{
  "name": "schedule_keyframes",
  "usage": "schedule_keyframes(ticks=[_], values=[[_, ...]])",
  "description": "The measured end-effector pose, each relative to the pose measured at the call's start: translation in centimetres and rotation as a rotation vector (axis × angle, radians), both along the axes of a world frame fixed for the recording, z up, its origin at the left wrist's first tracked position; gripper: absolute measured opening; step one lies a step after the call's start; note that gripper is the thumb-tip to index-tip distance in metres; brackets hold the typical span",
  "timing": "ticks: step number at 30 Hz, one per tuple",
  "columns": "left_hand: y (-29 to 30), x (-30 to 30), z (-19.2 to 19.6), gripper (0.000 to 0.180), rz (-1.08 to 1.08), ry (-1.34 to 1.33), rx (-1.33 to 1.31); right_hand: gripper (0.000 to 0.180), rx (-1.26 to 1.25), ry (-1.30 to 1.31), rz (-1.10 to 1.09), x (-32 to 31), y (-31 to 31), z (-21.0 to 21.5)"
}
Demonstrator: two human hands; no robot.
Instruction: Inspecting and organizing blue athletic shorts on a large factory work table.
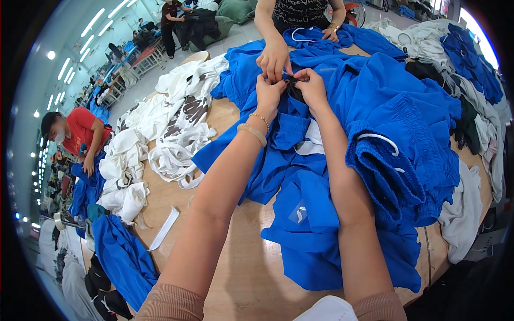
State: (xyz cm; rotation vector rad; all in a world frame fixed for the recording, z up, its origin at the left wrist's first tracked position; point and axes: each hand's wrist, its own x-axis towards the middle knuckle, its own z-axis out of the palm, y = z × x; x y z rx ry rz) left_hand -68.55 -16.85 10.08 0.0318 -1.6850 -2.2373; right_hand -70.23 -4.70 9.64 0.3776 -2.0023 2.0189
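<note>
While both arms stretched across a round wooden table [251, 278], the left hand [269, 91] and right hand [310, 85] pinched a small dark spot on a blue garment [375, 101], each hand's fingertips closed on the cloth near the top of the heap. A co-worker's hand [274, 56] reached in from the far side and touched the same spot, the three hands almost meeting. Judging by how things lay, the work was well short of finished: blue shorts with white drawstrings [380, 139] sprawled unsorted over much of the table, a pile of white pieces [171, 117] sat to the left, and a loose white strip [165, 227] lay on bare wood. More blue cloth [120, 257] hung off the table's near-left edge. Beyond, a person in a red shirt [80, 131] bent over fabric in a long workroom lit by rows of ceiling tubes [91, 24], with other tables and workers further back.
</note>
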Motion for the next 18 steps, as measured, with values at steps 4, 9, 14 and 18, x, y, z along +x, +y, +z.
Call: schedule_keyframes(ticks=[4,9,14,18], values=[[-0.8,1.0,0.0,0.054,-0.053,-0.031,-0.02,0.02,0.063,-0.035,0.017,0.1,0.0,-0.5],[-2.1,4.7,1.7,0.052,-0.016,-0.153,-0.177,0.021,0.05,-0.144,0.03,0.3,0.3,-0.8],[-6.4,17.8,2.9,0.039,0.072,0.131,-0.48,0.021,0.044,-0.061,0.042,0.8,0.1,0.2],[-9.6,32.2,1.9,0.032,0.28,-0.039,-0.661,0.029,-0.051,0.071,0.143,1.9,-0.6,3.1]])
